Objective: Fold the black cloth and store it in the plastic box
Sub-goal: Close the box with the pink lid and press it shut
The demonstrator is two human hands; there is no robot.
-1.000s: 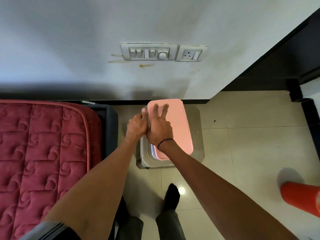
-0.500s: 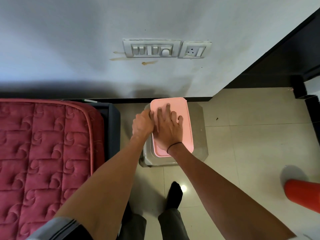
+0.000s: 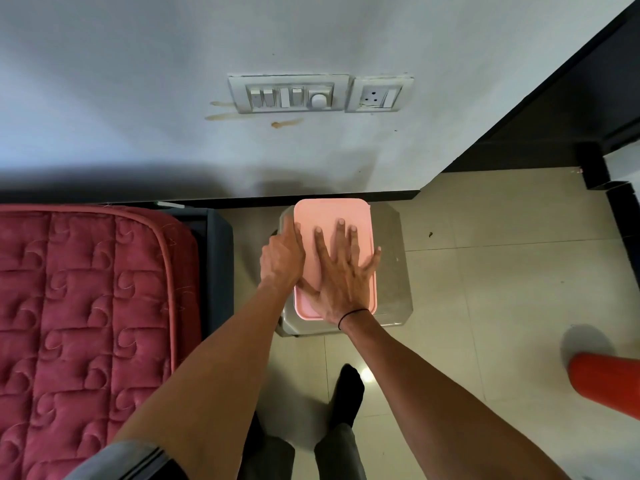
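A plastic box with a pink lid [image 3: 332, 213] stands on a small steel stool [image 3: 394, 285] against the wall. My right hand [image 3: 341, 275] lies flat on the lid, fingers spread, palm pressing down. My left hand [image 3: 282, 259] grips the box's left edge, fingers curled over the rim. The lid covers the box, so its inside is hidden. No black cloth shows anywhere in view.
A bed with a red quilted mattress [image 3: 86, 306] fills the left side, its dark frame [image 3: 218, 265] close beside the stool. An orange object [image 3: 606, 382] lies on the tiled floor at right. My feet in black socks [image 3: 348, 393] stand before the stool.
My right hand has slid from the lid's left part toward its middle and spread its fingers wide. My left hand stays on the box's left edge.
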